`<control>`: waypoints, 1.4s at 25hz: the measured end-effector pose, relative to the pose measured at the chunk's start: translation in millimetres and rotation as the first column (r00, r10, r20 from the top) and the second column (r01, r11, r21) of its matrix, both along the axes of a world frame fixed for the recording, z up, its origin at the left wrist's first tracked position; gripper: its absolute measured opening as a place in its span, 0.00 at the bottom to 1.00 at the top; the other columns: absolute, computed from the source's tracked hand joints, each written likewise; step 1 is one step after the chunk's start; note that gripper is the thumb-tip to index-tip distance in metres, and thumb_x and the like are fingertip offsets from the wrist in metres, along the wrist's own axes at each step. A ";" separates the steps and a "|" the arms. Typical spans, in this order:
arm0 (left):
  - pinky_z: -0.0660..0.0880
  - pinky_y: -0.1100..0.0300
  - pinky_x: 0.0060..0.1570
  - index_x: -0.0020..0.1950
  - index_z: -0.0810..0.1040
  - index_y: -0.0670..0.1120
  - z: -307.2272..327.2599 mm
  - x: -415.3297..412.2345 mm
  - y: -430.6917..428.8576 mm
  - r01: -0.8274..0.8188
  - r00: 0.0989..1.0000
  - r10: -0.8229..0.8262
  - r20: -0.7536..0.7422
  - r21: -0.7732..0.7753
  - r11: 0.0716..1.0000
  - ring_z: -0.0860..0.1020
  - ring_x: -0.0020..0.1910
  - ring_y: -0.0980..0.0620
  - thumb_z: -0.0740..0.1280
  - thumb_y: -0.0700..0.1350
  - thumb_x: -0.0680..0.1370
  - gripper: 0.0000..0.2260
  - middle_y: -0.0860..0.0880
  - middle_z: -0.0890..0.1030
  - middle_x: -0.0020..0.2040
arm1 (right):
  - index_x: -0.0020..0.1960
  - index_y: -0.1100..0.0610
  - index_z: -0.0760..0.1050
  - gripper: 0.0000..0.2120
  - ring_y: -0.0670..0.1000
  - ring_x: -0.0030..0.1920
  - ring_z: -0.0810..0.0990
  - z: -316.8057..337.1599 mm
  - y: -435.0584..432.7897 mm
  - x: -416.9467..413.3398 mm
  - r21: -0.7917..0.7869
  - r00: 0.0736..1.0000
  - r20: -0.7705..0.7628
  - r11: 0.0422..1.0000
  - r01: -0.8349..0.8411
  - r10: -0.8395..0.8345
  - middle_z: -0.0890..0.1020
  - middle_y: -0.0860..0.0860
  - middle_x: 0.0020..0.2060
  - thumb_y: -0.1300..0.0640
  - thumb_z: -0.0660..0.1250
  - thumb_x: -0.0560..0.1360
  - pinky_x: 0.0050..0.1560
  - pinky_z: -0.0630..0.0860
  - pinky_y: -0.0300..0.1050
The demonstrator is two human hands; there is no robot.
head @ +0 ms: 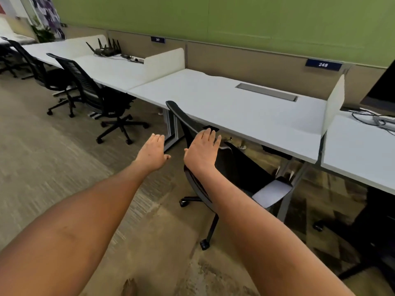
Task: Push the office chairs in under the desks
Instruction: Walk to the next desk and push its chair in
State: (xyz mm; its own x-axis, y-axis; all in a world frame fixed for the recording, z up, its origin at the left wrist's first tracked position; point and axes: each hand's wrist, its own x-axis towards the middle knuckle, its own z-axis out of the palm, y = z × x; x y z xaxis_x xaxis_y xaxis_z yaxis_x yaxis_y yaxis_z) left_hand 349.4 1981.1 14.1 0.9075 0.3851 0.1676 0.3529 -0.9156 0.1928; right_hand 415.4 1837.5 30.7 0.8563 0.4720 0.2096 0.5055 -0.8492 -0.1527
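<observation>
A black mesh office chair (181, 118) stands pushed in at the white desk (245, 112) marked 248, its seat under the desktop. My right hand (202, 151) hovers flat and open in front of the chair's backrest; whether it touches is unclear. My left hand (152, 152) is open too, left of the chair, over the carpet, holding nothing. Two more black chairs stand further left: one (89, 90) at the desk marked 247, another (40, 69) beyond it. Both sit partly out from their desks.
White divider panels (164, 60) separate the desks. A router with antennas (106, 50) and cables lie on the left desk. A dark monitor (382, 92) and wires sit at the right. Another black chair base (363, 242) shows at lower right. Carpet stretches to the left.
</observation>
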 end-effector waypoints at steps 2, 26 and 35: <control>0.51 0.52 0.75 0.74 0.56 0.35 6.3 30.6 23.2 0.037 0.999 -0.037 -0.004 0.009 0.999 0.56 0.75 0.41 0.69 0.48 0.76 0.34 0.38 0.62 0.73 | 0.76 0.68 0.50 0.36 0.65 0.76 0.51 -3.3 19.6 20.2 -0.032 0.996 -0.028 0.996 0.079 -0.080 0.55 0.65 0.76 0.49 0.61 0.79 0.75 0.45 0.64; 0.67 0.48 0.57 0.58 0.74 0.44 -37.3 221.6 192.9 0.645 0.754 -0.651 0.092 0.086 0.759 0.75 0.50 0.41 0.64 0.54 0.71 0.20 0.45 0.79 0.49 | 0.50 0.56 0.74 0.11 0.55 0.43 0.79 -39.4 106.3 92.1 -0.093 0.909 0.118 0.907 0.411 -0.400 0.80 0.51 0.43 0.51 0.64 0.72 0.42 0.69 0.47; 0.65 0.49 0.61 0.56 0.72 0.45 -47.6 198.4 196.6 0.581 0.779 -0.591 0.210 0.115 0.806 0.74 0.53 0.43 0.63 0.54 0.73 0.17 0.45 0.78 0.50 | 0.41 0.58 0.78 0.10 0.56 0.38 0.81 -55.6 108.1 94.0 0.036 0.915 0.226 0.942 0.335 -0.334 0.82 0.52 0.35 0.52 0.71 0.65 0.42 0.74 0.46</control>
State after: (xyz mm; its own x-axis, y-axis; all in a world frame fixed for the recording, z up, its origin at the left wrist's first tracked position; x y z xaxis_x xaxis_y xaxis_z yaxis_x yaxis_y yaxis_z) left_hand 547.8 2177.7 -33.5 0.8907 -0.2206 0.3974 -0.3026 -0.9402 0.1564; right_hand 509.4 1945.7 -24.9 0.8945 0.1671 0.4147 0.2124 -0.9750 -0.0652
